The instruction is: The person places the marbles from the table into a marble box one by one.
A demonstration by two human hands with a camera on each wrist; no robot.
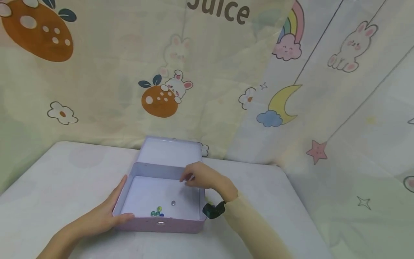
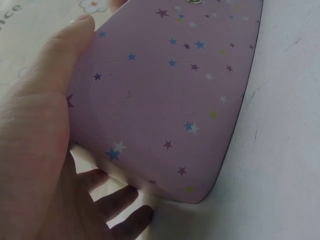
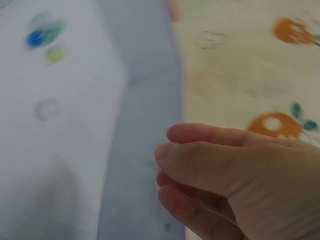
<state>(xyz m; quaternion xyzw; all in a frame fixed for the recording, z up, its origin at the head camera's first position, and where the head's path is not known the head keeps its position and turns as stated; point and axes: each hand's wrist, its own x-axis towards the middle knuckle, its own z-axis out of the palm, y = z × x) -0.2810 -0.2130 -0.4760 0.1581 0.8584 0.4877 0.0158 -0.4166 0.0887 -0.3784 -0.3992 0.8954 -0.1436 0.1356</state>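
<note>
Pale sleeve (image 1: 258, 230) up close, right hand (image 1: 203, 176) over the open box (image 1: 181, 226), can't tell if that grip holds anything. Left hand (image 1: 103, 216) grasps the box's corner, marbles (image 1: 157, 213) inside.

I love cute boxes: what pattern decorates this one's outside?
The box is pinkish purple with blue, white and purple stars; the left wrist view shows it best.

Looked like a cloth-screened nook; could not be told as home or studio. Was walled beyond the far edge of the table (image 1: 265, 198) by cream cloth (image 1: 106, 72) printed with "Juice" lettering (image 1: 218, 10), beyond the right edge by paler cloth (image 1: 362, 108) with a moon (image 1: 275, 104).
</note>
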